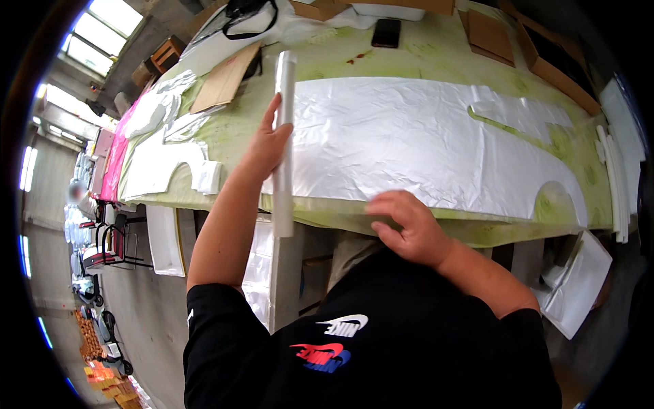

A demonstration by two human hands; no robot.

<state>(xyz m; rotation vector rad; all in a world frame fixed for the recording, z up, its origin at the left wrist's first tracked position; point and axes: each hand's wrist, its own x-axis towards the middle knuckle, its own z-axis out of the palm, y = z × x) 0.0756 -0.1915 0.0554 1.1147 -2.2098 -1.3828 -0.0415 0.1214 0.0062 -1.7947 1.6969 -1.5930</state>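
A long whitish tube or roll [283,198] stands nearly upright in the picture, its lower end reaching past the table's near edge. My left hand [267,146] is closed around its middle. Right of it lies a flat white plastic apron [402,136], lightly wrinkled, with a strap loop at its right end and a curved cutout near the front right. My right hand [412,228] is just in front of the apron's near edge, slightly blurred, its thumb and fingers apart with nothing visible between them.
The table has a green-patterned cover [327,48]. More white plastic pieces [153,167] lie at the left beside a cardboard sheet [228,78]. A phone [386,33], an open carton [555,58] and a black bag [248,17] lie farther back. White tubes [613,184] rest at the right edge.
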